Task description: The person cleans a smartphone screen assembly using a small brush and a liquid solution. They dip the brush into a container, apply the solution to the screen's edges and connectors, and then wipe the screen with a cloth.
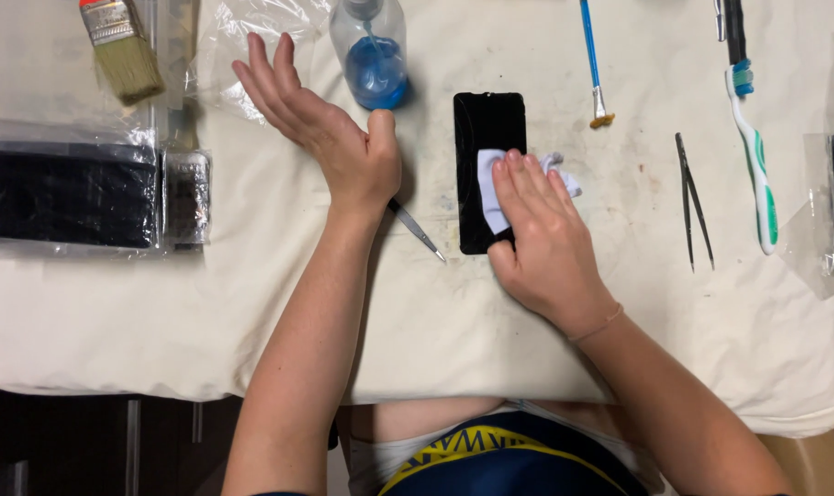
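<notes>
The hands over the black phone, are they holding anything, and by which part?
The right hand presses a white wipe flat onto the black phone with its fingertips. The left hand is open and holds nothing.

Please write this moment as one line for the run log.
right hand: presses white cloth on black phone | left hand: open, above table | near: blue-liquid bottle, tweezers
</notes>
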